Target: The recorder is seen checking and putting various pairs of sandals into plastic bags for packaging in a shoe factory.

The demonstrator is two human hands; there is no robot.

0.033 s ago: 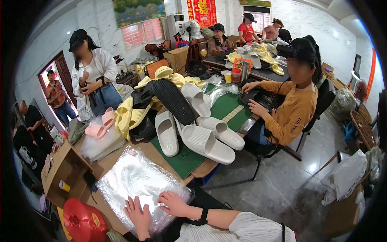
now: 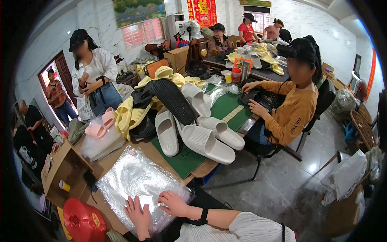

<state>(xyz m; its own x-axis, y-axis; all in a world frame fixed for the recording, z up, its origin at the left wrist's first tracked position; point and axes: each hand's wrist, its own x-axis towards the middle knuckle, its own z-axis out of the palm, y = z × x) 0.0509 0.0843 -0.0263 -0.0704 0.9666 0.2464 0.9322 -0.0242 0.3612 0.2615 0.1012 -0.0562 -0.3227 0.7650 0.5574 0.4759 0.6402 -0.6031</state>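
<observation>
A stack of clear plastic bags lies flat at the table's near edge, shiny and slightly creased. My left hand rests on its near part, fingers spread and nothing held. To the right, my right hand also touches the bags, fingers slightly bent and apart, holding nothing visible. Beyond the stack is a heap of slippers: a pale grey slipper on top of others, a black slipper sole outward, and yellow slippers to the left. Two pink slippers sit on more clear plastic.
An open cardboard box and a roll of red plastic twine stand at left. A green mat lies under the slippers. A co-worker in a mustard top sits at right handling something black; another person in white stands at left.
</observation>
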